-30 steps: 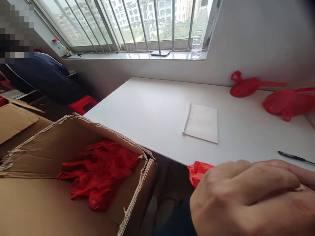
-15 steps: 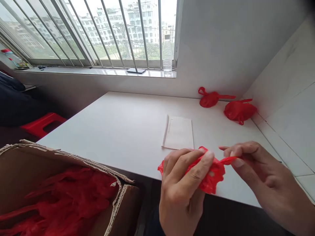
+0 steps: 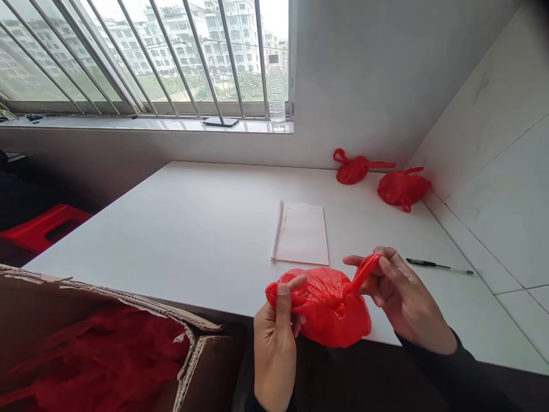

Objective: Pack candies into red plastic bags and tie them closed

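A red plastic bag [image 3: 334, 312], bunched together and puffed out below, hangs between my hands at the table's front edge. My left hand [image 3: 277, 337] pinches one handle of it between thumb and fingers. The other handle is gripped by the fingertips of my right hand [image 3: 397, 292], which pulls it up and to the right. A twisted or knotted spot shows in the middle of the bag. What the bag holds, if anything, is hidden.
On the white table [image 3: 206, 223] lie a notepad [image 3: 302, 233], a pen [image 3: 433, 265] and two tied red bags [image 3: 352, 170] near the wall. A cardboard box [image 3: 201, 355] with red bags stands at left. On the sill are a bottle [image 3: 277, 94] and a phone-like slab [image 3: 221, 122].
My left hand has moved from wrapping over the bag to pinching its left handle. The bag now hangs spread between both hands. The view has shifted right, and the pen shows.
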Demonstrator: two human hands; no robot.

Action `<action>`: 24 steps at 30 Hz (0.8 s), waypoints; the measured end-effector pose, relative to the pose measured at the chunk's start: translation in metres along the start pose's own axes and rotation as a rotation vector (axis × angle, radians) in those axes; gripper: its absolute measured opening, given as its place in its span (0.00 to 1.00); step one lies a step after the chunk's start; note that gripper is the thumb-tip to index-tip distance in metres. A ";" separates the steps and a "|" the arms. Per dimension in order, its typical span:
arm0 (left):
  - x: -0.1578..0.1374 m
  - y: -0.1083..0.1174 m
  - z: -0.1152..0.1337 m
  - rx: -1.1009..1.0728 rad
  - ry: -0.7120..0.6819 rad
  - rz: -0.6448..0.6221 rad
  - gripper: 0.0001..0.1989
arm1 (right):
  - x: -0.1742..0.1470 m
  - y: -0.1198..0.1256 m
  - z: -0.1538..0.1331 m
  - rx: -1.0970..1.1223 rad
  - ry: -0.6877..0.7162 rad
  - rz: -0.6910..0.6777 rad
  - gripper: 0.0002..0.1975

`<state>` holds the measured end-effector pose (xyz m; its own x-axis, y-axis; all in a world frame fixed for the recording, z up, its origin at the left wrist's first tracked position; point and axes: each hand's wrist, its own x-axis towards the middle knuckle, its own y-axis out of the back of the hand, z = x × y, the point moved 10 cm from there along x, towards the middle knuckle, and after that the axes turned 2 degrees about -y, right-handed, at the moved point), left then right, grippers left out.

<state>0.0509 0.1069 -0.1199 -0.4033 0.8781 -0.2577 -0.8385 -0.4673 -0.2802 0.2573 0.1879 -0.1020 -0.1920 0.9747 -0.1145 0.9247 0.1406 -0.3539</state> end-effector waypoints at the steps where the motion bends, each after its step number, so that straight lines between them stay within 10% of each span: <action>1: 0.003 0.002 0.000 -0.030 0.001 0.013 0.23 | 0.000 -0.008 0.004 0.052 -0.041 -0.021 0.14; 9: 0.017 0.031 -0.002 -0.204 -0.059 0.215 0.21 | 0.008 0.001 0.026 -0.079 -0.020 0.041 0.18; 15: 0.003 -0.002 -0.014 0.311 -0.324 0.154 0.23 | 0.014 -0.024 0.038 -0.748 0.249 -0.078 0.18; 24: 0.004 -0.028 -0.035 1.010 -0.688 0.191 0.32 | -0.005 -0.052 0.067 -1.122 0.538 -0.193 0.27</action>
<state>0.0854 0.1201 -0.1451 -0.4031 0.8186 0.4092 -0.5287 -0.5733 0.6260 0.1882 0.1645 -0.1449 -0.4411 0.8319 0.3367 0.7173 0.1013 0.6894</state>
